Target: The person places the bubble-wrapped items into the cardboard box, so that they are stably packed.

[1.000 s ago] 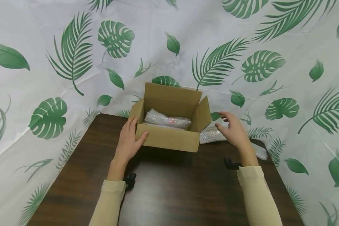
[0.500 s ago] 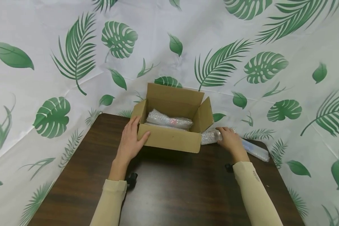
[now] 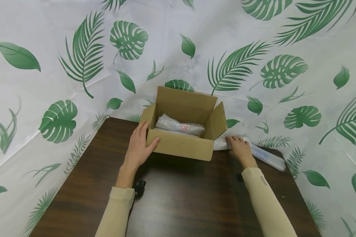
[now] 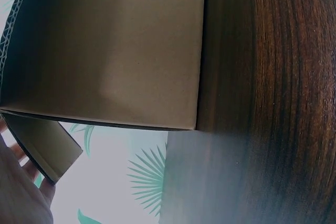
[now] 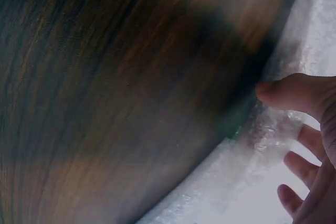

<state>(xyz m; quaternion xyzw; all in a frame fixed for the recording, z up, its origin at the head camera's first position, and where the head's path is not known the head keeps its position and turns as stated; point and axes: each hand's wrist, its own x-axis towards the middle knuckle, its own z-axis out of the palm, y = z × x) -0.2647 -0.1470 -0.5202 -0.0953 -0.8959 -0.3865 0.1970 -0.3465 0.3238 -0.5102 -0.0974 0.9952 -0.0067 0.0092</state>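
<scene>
An open cardboard box point(image 3: 181, 144) stands toward the back of the table with its flaps raised. My left hand point(image 3: 136, 148) holds its front left corner, thumb over the front flap and fingers along the left side flap point(image 4: 52, 148). Inside the box lies a bubble-wrapped package point(image 3: 169, 124) with a red mark. Right of the box, my right hand point(image 3: 241, 151) grips another bubble-wrapped package point(image 3: 221, 144). In the right wrist view, the thumb point(image 5: 294, 94) lies along the near side of the bubble wrap point(image 5: 262, 135), with fingers across on the far side.
A long clear-wrapped package point(image 3: 268, 158) with a bluish part lies at the table's back right corner, beside the right hand. The dark wood table point(image 3: 178, 197) ends close to a leaf-patterned white sheet point(image 3: 172, 42) behind it.
My right hand has come down from above the package beside the box and closed around it. The left hand stays on the box corner, and the head view has shifted slightly.
</scene>
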